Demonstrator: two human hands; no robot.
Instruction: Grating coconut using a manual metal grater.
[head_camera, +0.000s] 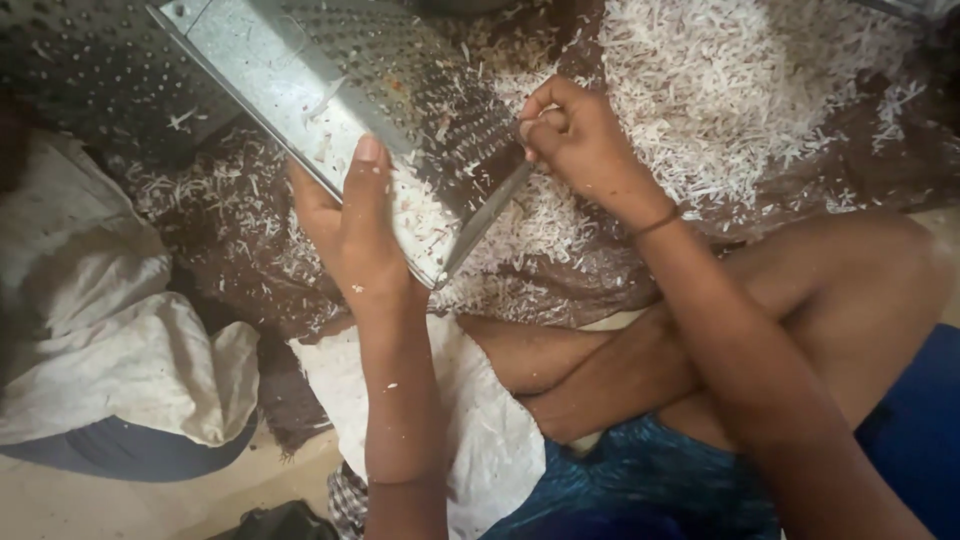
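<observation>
A person seated cross-legged on the floor works over a large metal box grater (340, 110), which leans tilted across a brown cloth (250, 260) spread in front of the knees. The left hand (350, 225) clasps the grater's lower end, thumb lying flat up its smooth side panel and the other fingers wrapped behind the edge, out of sight. The right hand (570, 135) is curled into a tight fist just beside the perforated face, its fingertips pinched together against the holes; whatever small piece it may be pressing there is hidden inside the grip and cannot be made out. A thin dark band (655, 222) circles the right wrist. White shreds (740, 90) lie heaped in a broad pile on the cloth beyond the right hand, with thinner scatterings trailing under and around the grater and clinging to its metal surfaces; a few flecks stick to the left forearm. A second perforated metal sheet (90, 70) sits in the upper left corner, partly in shadow. A crumpled white cloth (110, 340) lies bundled at the left, well apart from the hands, and another white sheet (480, 430) is spread beneath the person's bare legs, next to blue clothing (650, 480) at the lower right.
</observation>
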